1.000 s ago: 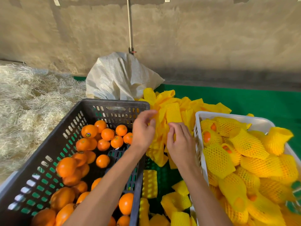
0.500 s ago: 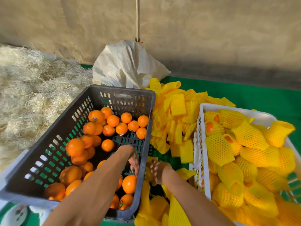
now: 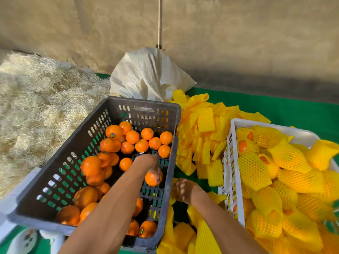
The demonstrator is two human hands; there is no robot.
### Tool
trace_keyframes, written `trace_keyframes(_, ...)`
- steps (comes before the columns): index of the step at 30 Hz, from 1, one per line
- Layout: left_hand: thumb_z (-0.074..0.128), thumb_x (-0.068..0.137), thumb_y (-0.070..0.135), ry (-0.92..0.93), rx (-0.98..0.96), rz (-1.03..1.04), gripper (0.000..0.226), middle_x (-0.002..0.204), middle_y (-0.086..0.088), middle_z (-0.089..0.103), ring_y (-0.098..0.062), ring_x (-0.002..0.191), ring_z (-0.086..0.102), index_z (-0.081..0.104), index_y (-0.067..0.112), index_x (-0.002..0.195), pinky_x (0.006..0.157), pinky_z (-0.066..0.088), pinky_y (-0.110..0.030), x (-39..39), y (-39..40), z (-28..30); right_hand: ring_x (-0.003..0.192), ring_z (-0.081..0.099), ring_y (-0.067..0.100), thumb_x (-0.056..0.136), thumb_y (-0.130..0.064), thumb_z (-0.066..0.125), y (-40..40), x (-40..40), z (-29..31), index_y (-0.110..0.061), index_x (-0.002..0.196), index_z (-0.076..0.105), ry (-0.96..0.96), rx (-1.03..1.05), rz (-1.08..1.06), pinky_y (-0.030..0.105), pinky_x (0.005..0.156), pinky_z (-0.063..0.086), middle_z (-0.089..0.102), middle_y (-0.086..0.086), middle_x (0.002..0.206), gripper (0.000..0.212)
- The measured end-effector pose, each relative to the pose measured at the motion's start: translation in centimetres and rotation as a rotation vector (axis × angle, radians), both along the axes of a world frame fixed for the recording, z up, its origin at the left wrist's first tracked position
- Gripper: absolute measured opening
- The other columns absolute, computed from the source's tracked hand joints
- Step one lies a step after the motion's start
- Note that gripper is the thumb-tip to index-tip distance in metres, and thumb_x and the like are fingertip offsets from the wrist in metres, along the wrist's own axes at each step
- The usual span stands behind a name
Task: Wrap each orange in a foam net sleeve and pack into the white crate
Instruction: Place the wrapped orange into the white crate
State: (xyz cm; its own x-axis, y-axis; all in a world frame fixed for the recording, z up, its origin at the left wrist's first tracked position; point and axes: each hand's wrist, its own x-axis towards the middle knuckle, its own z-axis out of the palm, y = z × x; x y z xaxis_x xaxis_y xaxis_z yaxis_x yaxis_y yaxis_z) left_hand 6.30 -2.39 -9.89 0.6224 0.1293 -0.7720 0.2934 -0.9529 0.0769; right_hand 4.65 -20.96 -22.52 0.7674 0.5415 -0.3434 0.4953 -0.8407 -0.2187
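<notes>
A crumpled white woven sack (image 3: 146, 77) stands against a rough tan wall (image 3: 238, 33), under a thin vertical pole (image 3: 160, 21) that runs up the wall. A heap of pale straw (image 3: 40, 99) spreads at far left. Green cloth (image 3: 293, 109) covers the surface at right. A white object with small dark marks (image 3: 25, 241) lies at lower left, blurred.

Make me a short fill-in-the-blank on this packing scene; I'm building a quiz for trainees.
1. The left hand reaches into the ____ crate for an orange.
2. The wrapped oranges lie in the ____ crate.
3. The loose foam sleeves are ____ in colour.
4. Behind the sleeve pile stands a white ____.

Missing words: dark grey; white; yellow; sack
</notes>
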Motion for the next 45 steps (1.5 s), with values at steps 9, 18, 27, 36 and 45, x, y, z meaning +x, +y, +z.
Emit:
trace_keyframes(9, 0.067, 0.098, 0.034, -1.111, -0.274, 0.350, 0.063, 0.135, -0.022, 0.058, -0.040, 0.129, 0.052, 0.046, -0.003, 0.144, 0.108, 0.043, -0.049, 2.3, -1.6, 4.0, 0.112, 0.061, 0.032, 0.101, -0.015, 0.057, 0.1, 3.5, 4.5, -0.002, 0.128, 0.063, 0.250, -0.026, -0.244, 0.037, 0.081, 0.050, 0.065, 0.016, 0.115, 0.031)
trace_keyframes(18, 0.072, 0.090, 0.050, -0.928, -1.184, 0.753, 0.094, 0.148, -0.002, 0.055, -0.025, 0.127, 0.062, 0.024, 0.014, 0.162, 0.110, 0.048, -0.047, -0.3, -9.0, 3.9, 0.061, 0.063, 0.002, 0.094, -0.042, 0.063, -5.2, 5.6, 12.5, -0.029, 0.077, 0.068, -0.081, 0.802, -0.746, 0.015, 0.051, 0.042, 0.069, -0.011, 0.067, 0.023)
trace_keyframes(27, 0.058, 0.101, 0.034, -0.647, -1.503, 0.807, 0.030, 0.125, 0.001, 0.071, -0.011, 0.116, 0.068, 0.062, 0.016, 0.125, 0.104, 0.053, -0.032, -0.2, -9.2, 3.7, 0.104, 0.069, 0.003, 0.095, -0.017, 0.064, -5.0, 4.8, 11.1, -0.036, 0.115, 0.069, 0.247, 1.319, -0.671, 0.027, 0.090, 0.054, 0.075, -0.015, 0.111, 0.028)
trace_keyframes(36, 0.064, 0.092, 0.051, -0.280, -1.623, 0.701, 0.057, 0.147, -0.010, 0.057, -0.031, 0.139, 0.050, 0.056, 0.022, 0.140, 0.114, 0.043, -0.057, -0.2, -8.0, 4.4, 0.063, 0.063, 0.008, 0.089, -0.020, 0.075, -5.4, 4.3, 10.9, -0.026, 0.087, 0.068, -0.187, 1.185, -0.800, 0.025, 0.054, 0.045, 0.068, -0.007, 0.069, 0.009)
trace_keyframes(45, 0.059, 0.093, 0.048, -0.409, -1.536, 0.673, 0.054, 0.137, -0.007, 0.067, -0.023, 0.132, 0.059, 0.062, 0.012, 0.134, 0.117, 0.042, -0.047, -0.3, -9.2, 4.4, 0.067, 0.063, 0.001, 0.082, -0.028, 0.075, -6.6, 4.8, 11.5, -0.028, 0.089, 0.068, -0.120, 1.125, -0.666, 0.025, 0.060, 0.044, 0.070, -0.015, 0.079, 0.011)
